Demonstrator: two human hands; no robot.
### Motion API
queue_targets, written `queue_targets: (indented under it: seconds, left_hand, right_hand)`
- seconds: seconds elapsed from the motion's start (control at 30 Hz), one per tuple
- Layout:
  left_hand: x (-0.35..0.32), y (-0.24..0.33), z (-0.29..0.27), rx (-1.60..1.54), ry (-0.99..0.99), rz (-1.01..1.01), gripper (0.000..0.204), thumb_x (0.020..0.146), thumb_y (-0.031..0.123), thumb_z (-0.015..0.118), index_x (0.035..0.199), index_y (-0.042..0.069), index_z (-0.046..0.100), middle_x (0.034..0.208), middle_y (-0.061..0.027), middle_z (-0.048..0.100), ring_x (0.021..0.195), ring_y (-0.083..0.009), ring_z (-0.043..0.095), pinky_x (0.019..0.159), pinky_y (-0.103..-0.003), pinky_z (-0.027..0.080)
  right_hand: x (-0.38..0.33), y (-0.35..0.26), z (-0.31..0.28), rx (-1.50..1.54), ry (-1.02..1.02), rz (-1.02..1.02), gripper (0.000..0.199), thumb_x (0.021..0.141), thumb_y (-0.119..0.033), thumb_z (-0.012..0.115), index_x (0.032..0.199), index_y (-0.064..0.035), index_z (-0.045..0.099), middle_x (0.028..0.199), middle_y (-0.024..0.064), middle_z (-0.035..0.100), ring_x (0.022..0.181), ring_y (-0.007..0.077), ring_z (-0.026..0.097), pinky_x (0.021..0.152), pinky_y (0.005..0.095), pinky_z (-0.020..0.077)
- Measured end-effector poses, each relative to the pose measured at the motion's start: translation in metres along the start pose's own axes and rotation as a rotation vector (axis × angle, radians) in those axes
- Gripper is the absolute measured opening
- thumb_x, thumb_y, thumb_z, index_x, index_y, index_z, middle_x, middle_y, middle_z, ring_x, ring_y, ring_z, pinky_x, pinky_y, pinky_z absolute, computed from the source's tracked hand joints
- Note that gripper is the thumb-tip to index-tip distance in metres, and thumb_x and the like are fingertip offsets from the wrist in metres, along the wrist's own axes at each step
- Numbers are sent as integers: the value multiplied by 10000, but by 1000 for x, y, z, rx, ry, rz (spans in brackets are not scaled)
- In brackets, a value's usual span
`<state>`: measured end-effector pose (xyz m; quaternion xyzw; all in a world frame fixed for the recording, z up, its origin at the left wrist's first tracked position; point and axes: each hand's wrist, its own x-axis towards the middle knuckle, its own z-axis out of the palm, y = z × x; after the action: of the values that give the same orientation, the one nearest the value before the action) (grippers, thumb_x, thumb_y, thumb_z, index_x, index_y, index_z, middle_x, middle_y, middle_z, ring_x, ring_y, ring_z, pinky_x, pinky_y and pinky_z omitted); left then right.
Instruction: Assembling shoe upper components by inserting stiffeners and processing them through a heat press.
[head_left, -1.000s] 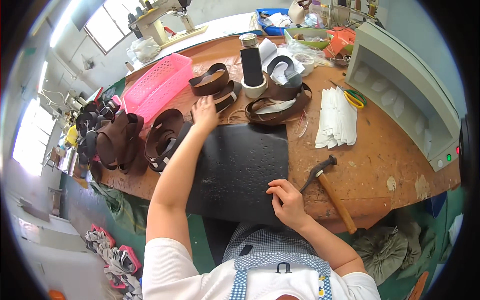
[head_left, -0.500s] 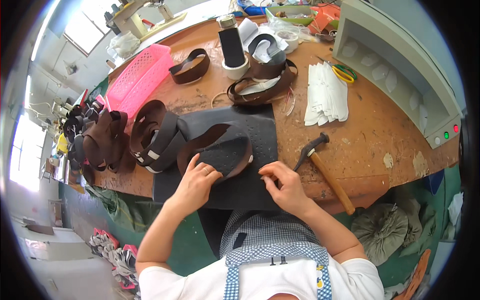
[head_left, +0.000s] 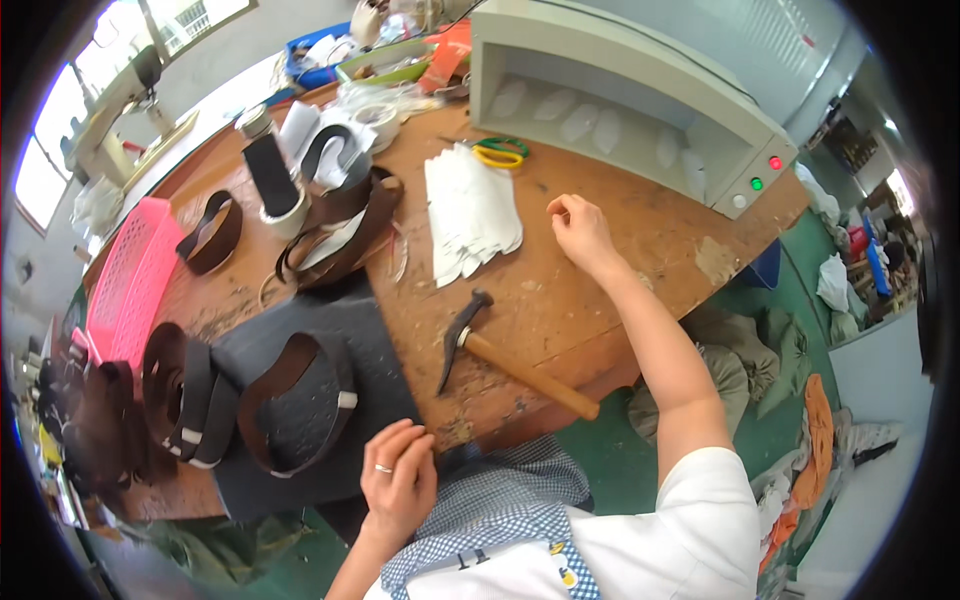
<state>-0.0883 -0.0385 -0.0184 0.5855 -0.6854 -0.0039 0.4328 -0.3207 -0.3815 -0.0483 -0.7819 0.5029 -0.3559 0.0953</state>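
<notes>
A brown strap loop [head_left: 258, 388] with a small pale patch stands on its edge on the black mat [head_left: 375, 345]. My left hand [head_left: 398, 475] is beside the mat at the table's near edge, apart from the loop. Its fingers are curled closed; what they hold, if anything, is hidden. Farther right, my right hand [head_left: 582, 232] hovers over the table in front of the grey metal box [head_left: 625, 65]. Its fingers are pinched together, and I cannot make out anything in them. Several small pale pieces [head_left: 580, 122] hang or stick inside the box.
Between my hands lie a wooden-handled hammer [head_left: 525, 372] and a stack of white pieces [head_left: 470, 215], with scissors [head_left: 502, 152] behind. More strap loops [head_left: 180, 395], a pink basket [head_left: 135, 275], a dark bottle [head_left: 270, 175] and a tape roll [head_left: 286, 215] stand left.
The view has turned right. My left hand has come off the brown loop, toward the table's near edge. My right hand has moved from beside the loop out toward the grey box.
</notes>
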Motion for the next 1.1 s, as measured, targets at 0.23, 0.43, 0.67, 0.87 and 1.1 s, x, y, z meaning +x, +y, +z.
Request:
queue_targets:
  seconds: [0.23,0.43,0.67,0.87,1.1]
  left_hand:
    - [-2,-18,29,-37,-17,-317,188,769,-89,627,933,1,642,992,-129,636,791,-246,621,651,-290,498]
    - [4,-15,34,22,-52,-218,192,711,-72,663,883,10,645,929,-124,644,813,-286,613,685,-346,503]
    - [7,-14,34,62,-121,-258,216,654,-23,705,858,26,649,905,-92,641,794,-278,606,677,-359,503]
    - [12,-14,34,48,-124,-259,195,642,-20,706,825,27,657,896,-87,644,796,-273,606,673,-356,503]
    - [6,-14,34,53,-134,-284,187,645,-12,710,820,33,662,902,-96,654,808,-279,618,694,-357,513]
  right_hand:
    - [83,112,2,-362,126,193,125,843,-132,590,900,-52,666,926,146,676,905,330,640,777,436,515]
    - [132,148,3,-501,156,221,196,847,-175,620,960,-22,669,975,181,677,952,365,626,817,452,521]
    - [173,170,14,-749,-106,126,143,804,-112,622,886,-24,699,904,186,697,909,339,670,785,434,539]
    - [178,158,8,-808,-104,52,142,792,-43,585,840,-32,718,903,172,702,866,316,691,766,402,554]
    - [181,160,22,-881,-147,137,233,888,-104,500,971,-30,705,952,171,708,917,339,690,769,423,562]
